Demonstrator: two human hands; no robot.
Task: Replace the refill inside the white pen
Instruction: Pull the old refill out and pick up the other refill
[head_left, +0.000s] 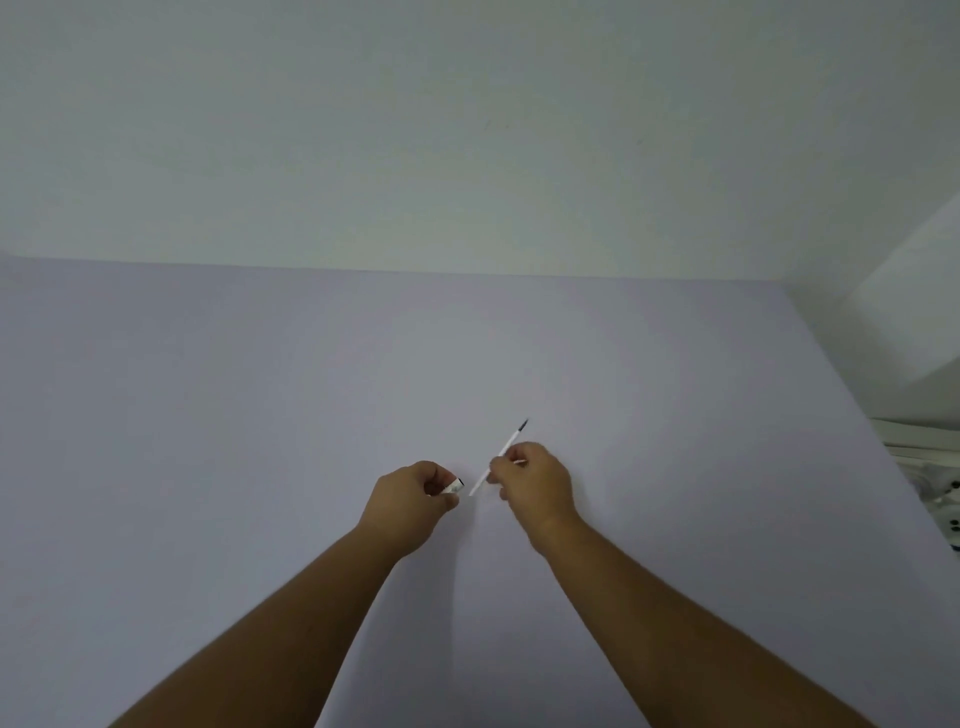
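Observation:
My right hand (532, 480) pinches a thin white refill (506, 447) near its middle. The refill slants up and to the right, with its dark tip at the far end and its near end pointing toward my left hand. My left hand (410, 506) is closed around a white pen part (453, 487). Only the part's end, with a dark band, shows past the fingers; the rest is hidden in the fist. A small gap separates the refill's near end from the pen part. Both hands hover just above the pale lilac table (260, 415).
A plain pale wall (467, 130) rises behind the table's far edge. At the right, past the table's edge, stand a white box-like surface (904, 332) and a white item with dark dots (940, 499).

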